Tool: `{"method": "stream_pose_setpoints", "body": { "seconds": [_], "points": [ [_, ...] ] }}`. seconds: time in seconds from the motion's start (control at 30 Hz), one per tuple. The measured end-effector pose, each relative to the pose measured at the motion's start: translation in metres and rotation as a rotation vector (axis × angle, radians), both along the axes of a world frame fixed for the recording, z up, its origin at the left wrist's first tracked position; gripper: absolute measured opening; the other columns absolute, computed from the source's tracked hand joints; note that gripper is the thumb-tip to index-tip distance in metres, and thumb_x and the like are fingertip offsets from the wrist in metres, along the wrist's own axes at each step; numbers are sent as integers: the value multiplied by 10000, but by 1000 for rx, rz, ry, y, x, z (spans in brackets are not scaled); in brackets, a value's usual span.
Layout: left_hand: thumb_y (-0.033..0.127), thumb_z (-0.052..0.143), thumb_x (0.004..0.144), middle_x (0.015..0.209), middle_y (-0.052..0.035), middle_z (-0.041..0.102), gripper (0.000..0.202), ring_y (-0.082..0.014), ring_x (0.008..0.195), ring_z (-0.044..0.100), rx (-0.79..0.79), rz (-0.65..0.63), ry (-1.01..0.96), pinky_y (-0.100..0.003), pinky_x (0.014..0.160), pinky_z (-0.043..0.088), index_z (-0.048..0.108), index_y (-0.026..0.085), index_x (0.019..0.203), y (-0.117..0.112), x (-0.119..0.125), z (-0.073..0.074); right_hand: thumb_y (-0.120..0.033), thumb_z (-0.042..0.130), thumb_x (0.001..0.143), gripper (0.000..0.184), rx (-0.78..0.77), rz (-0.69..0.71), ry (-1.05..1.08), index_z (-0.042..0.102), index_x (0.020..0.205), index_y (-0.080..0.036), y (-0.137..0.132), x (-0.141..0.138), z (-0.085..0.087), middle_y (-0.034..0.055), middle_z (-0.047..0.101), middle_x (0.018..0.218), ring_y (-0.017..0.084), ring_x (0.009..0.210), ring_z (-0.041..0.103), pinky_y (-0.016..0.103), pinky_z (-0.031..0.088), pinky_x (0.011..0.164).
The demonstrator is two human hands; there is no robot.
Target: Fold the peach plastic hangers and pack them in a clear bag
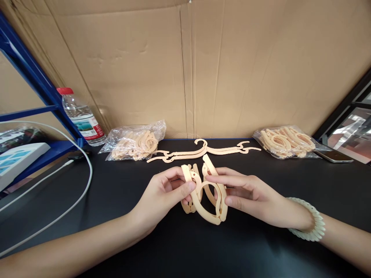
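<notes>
Between my two hands is a cream plastic folding hanger, its arms folded in around the curved hook. My left hand pinches its left arm between thumb and fingers. On the other side, my right hand grips the right arm, thumb low and index finger across the top. Another folded cream piece shows behind my left fingers; whether it is held or rests on the table cannot be made out. Beyond my hands an unfolded hanger lies flat with its hook toward the cardboard.
Clear bags of folded hangers lie at back left and back right. A phone is beside the right bag. A water bottle stands at left, near a white cable and a blue frame. Cardboard walls the back.
</notes>
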State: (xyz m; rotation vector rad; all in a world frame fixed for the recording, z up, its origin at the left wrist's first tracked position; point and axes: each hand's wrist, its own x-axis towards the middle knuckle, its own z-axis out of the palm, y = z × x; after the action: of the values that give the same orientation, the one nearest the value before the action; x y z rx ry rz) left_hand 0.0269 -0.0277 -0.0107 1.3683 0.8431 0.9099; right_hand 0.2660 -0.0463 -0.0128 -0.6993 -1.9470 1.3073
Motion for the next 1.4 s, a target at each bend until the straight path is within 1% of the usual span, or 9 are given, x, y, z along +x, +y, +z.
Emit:
{"method": "stream_pose_setpoints", "body": {
  "seconds": [0.1,0.2,0.3,0.5,0.63,0.8,1.1,1.3,1.4],
  "points": [
    [304,728,796,799,-38,641,193,-114,628,561,29,-21,16,-223,561,491,638,148,865,-2,1,3,-235,537,950,426,44,-29,-52,516,1365,-329,0,0,1,64,479,1378,207,1174,557,389,503,987],
    [290,738,781,790,-38,636,186,-116,625,562,46,-11,29,-226,559,491,626,143,810,-4,2,7,-236,539,949,381,195,-134,-132,569,1319,-318,0,-1,1,55,556,1301,214,1172,555,403,493,1000],
    [293,740,774,793,-42,633,192,-132,653,574,59,-25,30,-239,571,502,617,146,764,-5,3,8,-244,539,950,310,275,-244,-129,646,1233,-308,0,-2,-1,53,617,1199,193,1021,624,346,562,881],
    [272,707,808,796,-48,636,142,-155,698,591,120,-102,19,-284,646,506,637,153,839,-6,4,5,-203,631,889,230,223,-347,29,738,1069,-299,2,-5,-9,48,663,1100,190,946,662,276,598,751],
    [272,687,826,782,-29,615,126,-149,705,583,105,-124,15,-276,650,495,626,164,847,-6,5,2,-195,647,879,223,228,-366,35,749,1040,-310,0,-7,-9,42,670,1092,182,915,670,248,589,699],
    [292,660,852,762,-9,597,146,-124,675,571,46,-120,33,-245,628,489,609,162,806,-6,8,1,-225,648,882,216,199,-303,13,744,1062,-296,-5,-13,-8,51,653,1045,116,673,634,225,564,568],
    [285,647,862,833,-18,647,122,-122,732,597,19,-170,43,-229,671,504,651,168,893,-8,11,3,-244,625,908,222,5,-214,150,711,1111,-271,-6,-14,-10,66,599,1140,118,707,658,259,605,645],
    [327,631,873,800,-14,625,184,-106,680,579,28,-152,89,-222,638,511,619,144,875,-7,9,5,-179,496,978,268,211,-243,37,671,1166,-257,-8,-13,2,49,634,1160,158,1057,615,258,516,919],
    [347,638,860,768,-14,605,211,-109,663,555,41,-126,114,-225,613,505,598,141,838,-5,8,4,-169,506,971,260,200,-230,48,668,1157,-254,-9,-12,3,37,649,1135,149,1052,620,240,505,921]
  ]
}}
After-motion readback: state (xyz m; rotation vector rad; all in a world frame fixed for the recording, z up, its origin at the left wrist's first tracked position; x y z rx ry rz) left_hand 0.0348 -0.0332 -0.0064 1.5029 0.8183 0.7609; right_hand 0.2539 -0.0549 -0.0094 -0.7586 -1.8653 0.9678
